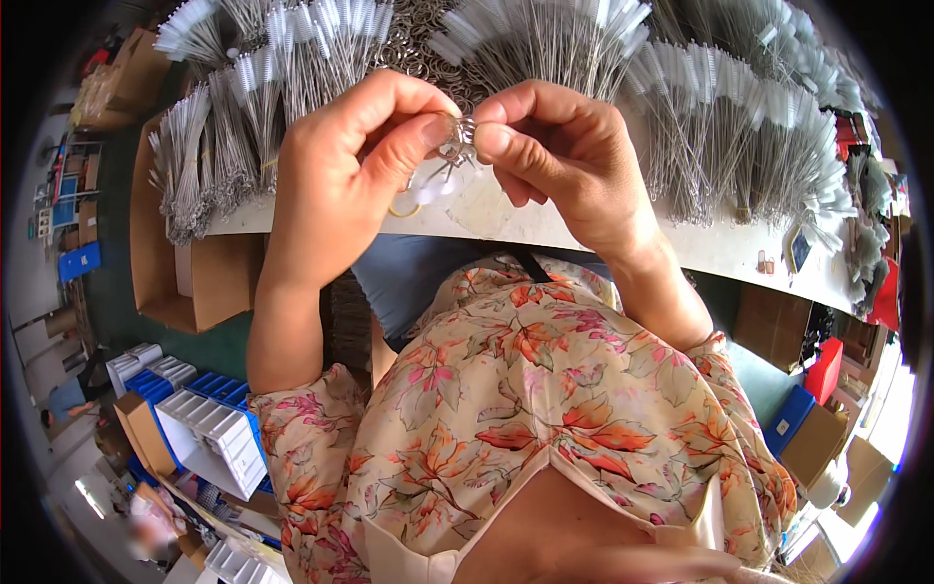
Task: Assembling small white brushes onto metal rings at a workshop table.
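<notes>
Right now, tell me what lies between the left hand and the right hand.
Shiny metal rings lie between the left hand and the right hand, pinched by both; the head view shows this, though not how many.

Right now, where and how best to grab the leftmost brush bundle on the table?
Likely the bare wire stems, midway, from the left: bristles flare at the far end, and the next bundle crowds the right.
</notes>
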The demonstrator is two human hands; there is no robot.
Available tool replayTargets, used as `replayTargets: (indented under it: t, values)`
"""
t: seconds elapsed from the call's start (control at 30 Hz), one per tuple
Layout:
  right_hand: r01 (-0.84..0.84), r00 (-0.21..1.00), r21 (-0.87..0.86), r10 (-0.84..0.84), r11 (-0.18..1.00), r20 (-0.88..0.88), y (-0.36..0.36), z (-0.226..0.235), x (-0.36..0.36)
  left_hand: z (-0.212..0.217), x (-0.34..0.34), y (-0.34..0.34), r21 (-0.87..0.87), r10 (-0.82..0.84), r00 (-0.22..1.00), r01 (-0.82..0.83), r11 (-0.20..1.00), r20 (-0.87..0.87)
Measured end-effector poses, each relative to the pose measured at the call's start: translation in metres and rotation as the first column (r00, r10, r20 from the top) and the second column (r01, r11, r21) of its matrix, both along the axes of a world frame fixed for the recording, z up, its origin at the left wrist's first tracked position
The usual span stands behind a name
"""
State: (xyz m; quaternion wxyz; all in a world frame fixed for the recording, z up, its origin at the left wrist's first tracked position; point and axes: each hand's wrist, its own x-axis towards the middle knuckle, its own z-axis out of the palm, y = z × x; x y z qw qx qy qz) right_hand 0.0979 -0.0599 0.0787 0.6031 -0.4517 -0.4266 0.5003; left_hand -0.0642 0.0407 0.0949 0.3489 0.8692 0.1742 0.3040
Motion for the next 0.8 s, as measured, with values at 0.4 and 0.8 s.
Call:
replayTargets:
  t: [0.4,0.8]
  values:
    - [-0.007,0.999,0.109,0.011,0.994,-0.036,0.005,-0.005,-0.012,0.000,-0.003,-0.005,-0.213,0.045,0.987,-0.012,0.977,0.151]
    - [0.012,0.922,0.203,-0.089,0.979,0.376,0.029,-0.055,-0.055,0.008,-0.050,-0.012,-0.587,0.370,0.809,-0.038,0.809,0.456]
